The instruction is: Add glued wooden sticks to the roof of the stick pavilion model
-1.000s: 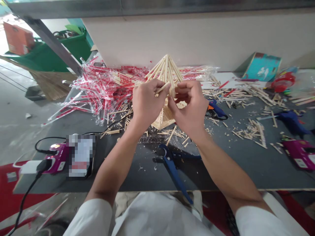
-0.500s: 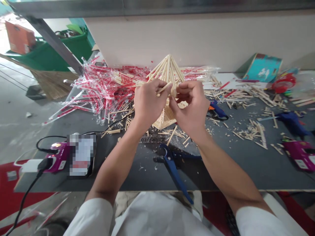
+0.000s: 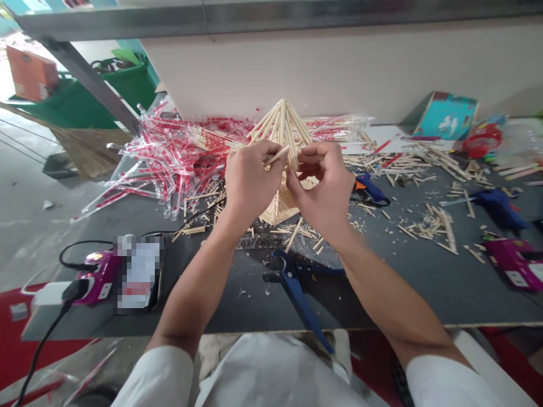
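A pointed tower of pale wooden sticks (image 3: 283,116) stands in front of me on the dark table, partly hidden by both hands. My left hand (image 3: 253,178) is closed at its left side, pinching a short wooden stick (image 3: 276,156) between thumb and fingers. At the tower's right side is my right hand (image 3: 324,183), its fingers bent and a gap between them and the thumb. I see nothing held there; whether the fingertips touch the tower I cannot tell. The tower's stick base (image 3: 278,216) shows below the hands. Blue cutters (image 3: 301,294) lie nearer to me.
Clear wrappers with red parts (image 3: 169,164) are heaped at the left. A phone (image 3: 142,271) lies by a purple power strip (image 3: 95,277). Blue glue guns (image 3: 369,189) and scattered stick offcuts (image 3: 432,226) lie to the right, with another purple power strip (image 3: 513,263). A clear ruler (image 3: 258,242) lies in front.
The whole view has shifted slightly. The short stick stays in my left hand, and both hands keep nearly the same pose at the tower.
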The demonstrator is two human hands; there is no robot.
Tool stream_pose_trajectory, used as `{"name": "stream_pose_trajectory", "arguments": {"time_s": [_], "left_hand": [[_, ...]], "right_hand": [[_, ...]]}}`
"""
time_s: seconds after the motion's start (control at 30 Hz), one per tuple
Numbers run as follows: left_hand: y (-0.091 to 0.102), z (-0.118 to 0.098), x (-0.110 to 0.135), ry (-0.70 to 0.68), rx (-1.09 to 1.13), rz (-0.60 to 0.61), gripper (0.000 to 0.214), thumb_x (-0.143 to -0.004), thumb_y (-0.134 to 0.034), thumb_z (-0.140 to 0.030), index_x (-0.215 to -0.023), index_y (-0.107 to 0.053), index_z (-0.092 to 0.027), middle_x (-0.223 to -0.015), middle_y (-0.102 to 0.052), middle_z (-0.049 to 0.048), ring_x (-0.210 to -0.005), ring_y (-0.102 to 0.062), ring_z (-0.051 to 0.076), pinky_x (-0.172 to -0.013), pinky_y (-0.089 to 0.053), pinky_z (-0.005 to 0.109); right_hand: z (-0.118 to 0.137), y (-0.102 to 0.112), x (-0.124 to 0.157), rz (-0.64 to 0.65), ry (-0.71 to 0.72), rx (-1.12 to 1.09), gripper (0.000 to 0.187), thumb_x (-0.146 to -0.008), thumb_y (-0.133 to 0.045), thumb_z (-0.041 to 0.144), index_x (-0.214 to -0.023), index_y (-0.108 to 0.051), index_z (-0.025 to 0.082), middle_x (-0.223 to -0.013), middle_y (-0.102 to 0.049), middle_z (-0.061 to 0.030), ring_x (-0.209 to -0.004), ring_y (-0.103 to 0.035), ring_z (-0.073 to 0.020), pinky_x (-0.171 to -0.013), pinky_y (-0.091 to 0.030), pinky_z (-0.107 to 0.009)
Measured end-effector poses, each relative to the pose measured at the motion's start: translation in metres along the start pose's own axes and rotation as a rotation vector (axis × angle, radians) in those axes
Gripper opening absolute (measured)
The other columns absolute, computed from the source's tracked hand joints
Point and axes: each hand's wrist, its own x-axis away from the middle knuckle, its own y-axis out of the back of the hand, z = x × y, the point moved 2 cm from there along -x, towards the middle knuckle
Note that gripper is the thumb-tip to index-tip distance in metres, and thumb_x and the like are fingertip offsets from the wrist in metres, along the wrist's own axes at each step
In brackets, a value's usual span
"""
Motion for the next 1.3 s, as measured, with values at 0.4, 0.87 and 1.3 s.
{"name": "stream_pose_trajectory", "arguments": {"time_s": [0.4,0.87,1.3], "left_hand": [[-0.002,0.002,0.000,0.016,-0.015,-0.001,0.016,-0.094,-0.066,-0.030,-0.083,-0.073,-0.021,-0.065,-0.066,0.0009,-0.064,-0.059,0.014,-0.060,-0.040,0.030],[-0.001,0.003,0.000,-0.001,-0.003,-0.007,0.018,-0.095,-0.065,-0.033,-0.085,-0.075,-0.021,-0.067,-0.069,0.0015,-0.066,-0.060,0.014,-0.062,-0.040,0.030],[-0.001,0.003,-0.001,0.008,0.010,0.006,0.016,-0.094,-0.067,-0.032,-0.082,-0.073,-0.022,-0.065,-0.067,0.0007,-0.066,-0.060,0.014,-0.064,-0.042,0.031]], "right_hand": [[-0.001,0.003,-0.004,0.031,-0.018,-0.042,0.034,-0.086,-0.074,0.030,-0.114,-0.054,0.026,-0.099,-0.070,-0.0008,-0.080,-0.069,-0.0147,-0.074,-0.059,-0.034],[-0.006,-0.004,-0.021,-0.007,-0.134,-0.081,0.017,-0.094,-0.067,0.038,-0.101,-0.058,0.025,-0.077,-0.068,0.0041,-0.065,-0.067,-0.0121,-0.056,-0.051,-0.029],[-0.015,0.013,-0.028,0.202,-0.181,-0.179,0.033,-0.079,-0.079,0.027,-0.106,-0.060,0.024,-0.093,-0.071,-0.0009,-0.079,-0.071,-0.0154,-0.067,-0.061,-0.031]]}}
